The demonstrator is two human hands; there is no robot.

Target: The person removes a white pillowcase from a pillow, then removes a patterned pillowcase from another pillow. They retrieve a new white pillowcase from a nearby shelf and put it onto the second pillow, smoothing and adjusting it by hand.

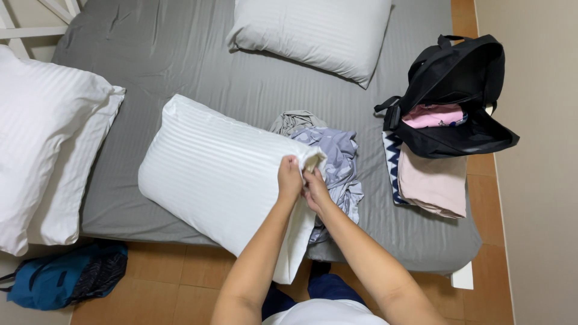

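At the near bed edge: left hand [289,178] and right hand [315,189], both pinched shut on the open end of a white striped pillow [220,174] lying on the grey sheet [198,66]. Just behind: crumpled grey-blue garments [337,157]. Farther right: folded pink cloth [433,183], open black backpack [457,90]. Farthest: second white pillow [313,33].

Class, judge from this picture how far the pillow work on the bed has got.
Done: the white pillow already fills its striped case. In hand: left hand and right hand pinch the case's open end. Left: that end is unclosed; crumpled clothes lie beside it.
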